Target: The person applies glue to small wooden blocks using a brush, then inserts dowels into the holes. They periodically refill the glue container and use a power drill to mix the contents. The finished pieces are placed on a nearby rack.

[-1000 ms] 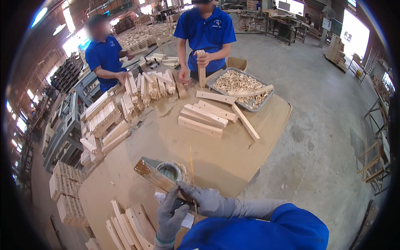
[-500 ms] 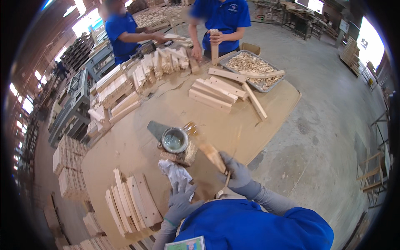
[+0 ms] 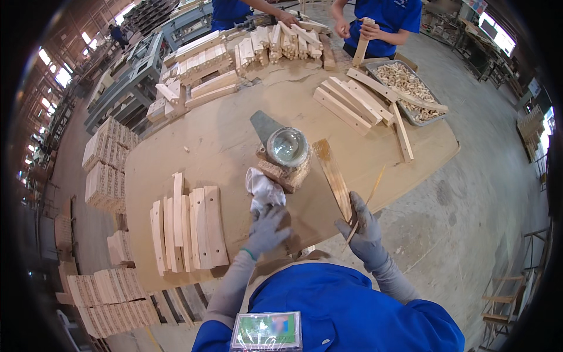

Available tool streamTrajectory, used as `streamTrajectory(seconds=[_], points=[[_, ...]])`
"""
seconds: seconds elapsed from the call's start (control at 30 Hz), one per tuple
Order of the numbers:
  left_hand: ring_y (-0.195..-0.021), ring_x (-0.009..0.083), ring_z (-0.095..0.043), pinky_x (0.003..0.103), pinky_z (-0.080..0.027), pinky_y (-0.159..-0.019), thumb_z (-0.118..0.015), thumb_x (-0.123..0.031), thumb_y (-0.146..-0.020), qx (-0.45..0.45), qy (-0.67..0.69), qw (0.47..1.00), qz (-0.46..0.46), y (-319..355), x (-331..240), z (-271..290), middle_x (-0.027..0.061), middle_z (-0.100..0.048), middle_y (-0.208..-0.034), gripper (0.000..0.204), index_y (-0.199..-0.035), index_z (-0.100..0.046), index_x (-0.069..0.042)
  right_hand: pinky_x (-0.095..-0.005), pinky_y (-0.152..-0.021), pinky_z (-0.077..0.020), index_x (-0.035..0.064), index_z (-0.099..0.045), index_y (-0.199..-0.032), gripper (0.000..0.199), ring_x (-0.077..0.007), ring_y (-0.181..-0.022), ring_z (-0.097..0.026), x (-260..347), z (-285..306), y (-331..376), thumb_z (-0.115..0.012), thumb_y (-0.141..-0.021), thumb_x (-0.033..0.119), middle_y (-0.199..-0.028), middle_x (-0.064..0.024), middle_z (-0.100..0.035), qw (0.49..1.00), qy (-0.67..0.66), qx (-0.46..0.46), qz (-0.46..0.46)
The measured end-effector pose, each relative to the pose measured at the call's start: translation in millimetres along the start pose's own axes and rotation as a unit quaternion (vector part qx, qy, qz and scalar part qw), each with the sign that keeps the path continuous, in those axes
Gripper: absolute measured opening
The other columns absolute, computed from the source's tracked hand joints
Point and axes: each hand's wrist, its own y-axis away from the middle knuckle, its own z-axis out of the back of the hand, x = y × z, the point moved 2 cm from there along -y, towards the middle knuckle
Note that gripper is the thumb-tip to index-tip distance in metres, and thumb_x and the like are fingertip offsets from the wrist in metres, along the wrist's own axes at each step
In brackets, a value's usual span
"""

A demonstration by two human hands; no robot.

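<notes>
My right hand (image 3: 365, 232), in a grey glove, is closed around a flat wooden strip (image 3: 333, 176) whose far part looks wet and darker. A thin yellowish stick (image 3: 375, 186) also passes through its fingers. My left hand (image 3: 267, 232), gloved too, has its fingertips on the lower end of a crumpled white cloth (image 3: 261, 185), with the thumb spread away. Just beyond the cloth, a round pot (image 3: 287, 146) of clear, shiny liquid sits on a rough wooden block (image 3: 296, 176). A dark flat plate (image 3: 264, 126) juts out behind the pot.
Curved wooden slats (image 3: 190, 232) with holes lie at the table's left. More slats (image 3: 355, 100) rest at the far right beside a tray (image 3: 366, 64) of small wooden pieces. Stacked wood (image 3: 275, 47) lines the far edge, where two people in blue shirts work. Slat bundles (image 3: 105, 170) stand left.
The head view has shifted, so the table appears further right. My right hand has drawn the wooden strip back from the pot's rim. My left fingers have slid to the cloth's lower end.
</notes>
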Motion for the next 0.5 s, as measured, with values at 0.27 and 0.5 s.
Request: streamTrajectory(seconds=[0.27, 0.5], points=[[-0.084, 0.0174, -0.060, 0.031, -0.045, -0.078, -0.056, -0.022, -0.077, -0.048, 0.224, 0.967, 0.109, -9.4, 14.6, 85.9, 0.0071, -0.064, -0.092, 0.033, -0.105, -0.063, -0.006, -0.0282, -0.082, -0.0483, -0.0056, -0.030, -0.134, 0.058, -0.0209, -0.098, -0.058, 7.3, -1.5, -4.5, -0.058, -0.084, 0.003, -0.123, -0.0205, -0.050, 0.999, 0.023, 0.026, 0.037], [-0.083, 0.0114, -0.057, 0.025, -0.047, -0.070, -0.058, -0.024, -0.084, -0.347, 0.339, 0.873, 0.053, -59.0, 15.1, 166.1, 0.0103, -0.063, -0.092, 0.049, -0.120, -0.048, 0.009, -0.0255, -0.056, -0.0523, -0.0030, -0.032, -0.133, 0.046, -0.0160, -0.069, -0.063, 12.5, -9.5, -3.7, -0.045, -0.091, 0.007, -0.111, -0.0184, -0.058, 0.992, -0.116, 0.052, 0.008]])
